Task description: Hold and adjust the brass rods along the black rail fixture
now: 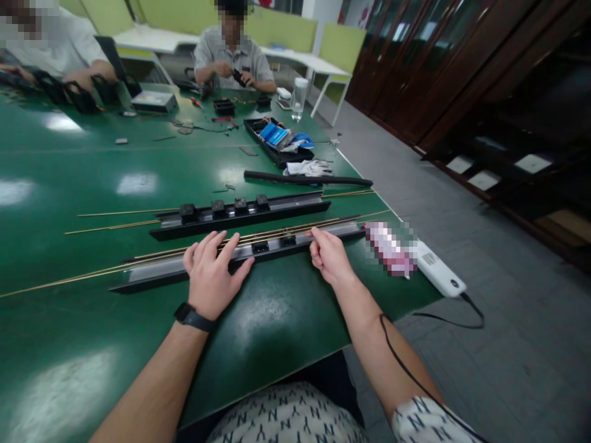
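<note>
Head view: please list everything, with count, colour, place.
near channel: one, black, nearest
far channel: one, black, behind it
rods: several, golden, along channels
blocks: six visible, black, in channels
strip: one, black, behind channels
tray: one, black, beyond strip
gloves: count unclear, white, by tray
container: one, clear, far right
device: one, white, table edge
table: one, green, beneath
people: two, light shirts, across table
cabinetry: one row, brown, right
left grip: one, bare, on near channel
right grip: one, bare, at rods

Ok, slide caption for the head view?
Left hand and right hand at a black channel with thin golden rods along it.
</note>
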`<state>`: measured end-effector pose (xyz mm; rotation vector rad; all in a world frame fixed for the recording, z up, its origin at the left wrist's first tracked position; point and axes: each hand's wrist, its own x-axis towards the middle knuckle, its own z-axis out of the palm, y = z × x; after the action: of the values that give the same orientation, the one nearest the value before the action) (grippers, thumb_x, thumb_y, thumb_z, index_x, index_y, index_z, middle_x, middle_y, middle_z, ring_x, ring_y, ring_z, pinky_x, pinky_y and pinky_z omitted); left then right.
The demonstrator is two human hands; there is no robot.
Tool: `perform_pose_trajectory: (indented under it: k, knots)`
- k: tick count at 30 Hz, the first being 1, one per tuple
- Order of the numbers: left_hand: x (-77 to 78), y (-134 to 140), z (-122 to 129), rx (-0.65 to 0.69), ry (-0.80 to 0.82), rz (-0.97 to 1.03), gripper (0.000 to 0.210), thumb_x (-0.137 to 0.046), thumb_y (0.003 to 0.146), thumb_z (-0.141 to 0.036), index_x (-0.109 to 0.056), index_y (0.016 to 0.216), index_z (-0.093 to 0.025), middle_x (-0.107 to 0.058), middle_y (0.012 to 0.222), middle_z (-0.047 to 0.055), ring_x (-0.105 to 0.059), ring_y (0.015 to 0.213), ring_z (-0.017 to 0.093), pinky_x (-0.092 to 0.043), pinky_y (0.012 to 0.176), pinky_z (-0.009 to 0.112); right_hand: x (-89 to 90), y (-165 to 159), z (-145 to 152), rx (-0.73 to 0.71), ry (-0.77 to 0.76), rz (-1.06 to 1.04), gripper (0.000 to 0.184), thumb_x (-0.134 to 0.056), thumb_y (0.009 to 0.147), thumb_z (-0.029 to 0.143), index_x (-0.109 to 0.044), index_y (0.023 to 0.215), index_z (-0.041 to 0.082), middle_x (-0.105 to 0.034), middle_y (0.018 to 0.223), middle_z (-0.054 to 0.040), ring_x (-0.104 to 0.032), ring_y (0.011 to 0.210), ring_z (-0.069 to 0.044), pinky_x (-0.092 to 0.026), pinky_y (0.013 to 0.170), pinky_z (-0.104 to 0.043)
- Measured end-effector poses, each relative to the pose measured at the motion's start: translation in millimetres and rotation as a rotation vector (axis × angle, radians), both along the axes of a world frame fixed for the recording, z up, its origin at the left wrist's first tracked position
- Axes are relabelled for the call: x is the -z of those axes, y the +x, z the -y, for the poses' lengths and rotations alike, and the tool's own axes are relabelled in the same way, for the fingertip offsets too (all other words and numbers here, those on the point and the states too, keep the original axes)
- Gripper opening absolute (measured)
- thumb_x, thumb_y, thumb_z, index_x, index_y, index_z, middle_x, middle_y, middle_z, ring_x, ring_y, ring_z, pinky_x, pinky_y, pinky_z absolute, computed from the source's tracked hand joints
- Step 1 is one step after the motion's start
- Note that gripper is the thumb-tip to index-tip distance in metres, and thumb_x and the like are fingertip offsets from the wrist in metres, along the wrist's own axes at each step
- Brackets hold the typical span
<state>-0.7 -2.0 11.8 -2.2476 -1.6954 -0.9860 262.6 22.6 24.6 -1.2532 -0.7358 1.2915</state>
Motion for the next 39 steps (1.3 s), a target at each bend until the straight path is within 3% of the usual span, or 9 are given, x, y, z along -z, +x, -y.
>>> perform_pose_trajectory:
  k: [39]
  knots:
    - [1.1,-0.9,-0.9,0.013,-0.014,0.009,0.049,-0.066,0.091,-0.045,-0.063,0.136,-0.024,-0.061,0.141,0.015,-0.049,0.139,0.034,-0.026,0.117,0.053,-0.2,-0.5,-0.8,0.016,-0.018,-0.006,0.033,-0.072,0.083,0.048,-0.066,0.089,0.016,-0.048,0.043,0.0080,-0.026,0.030,-0.005,-0.015,0.030,-0.018]
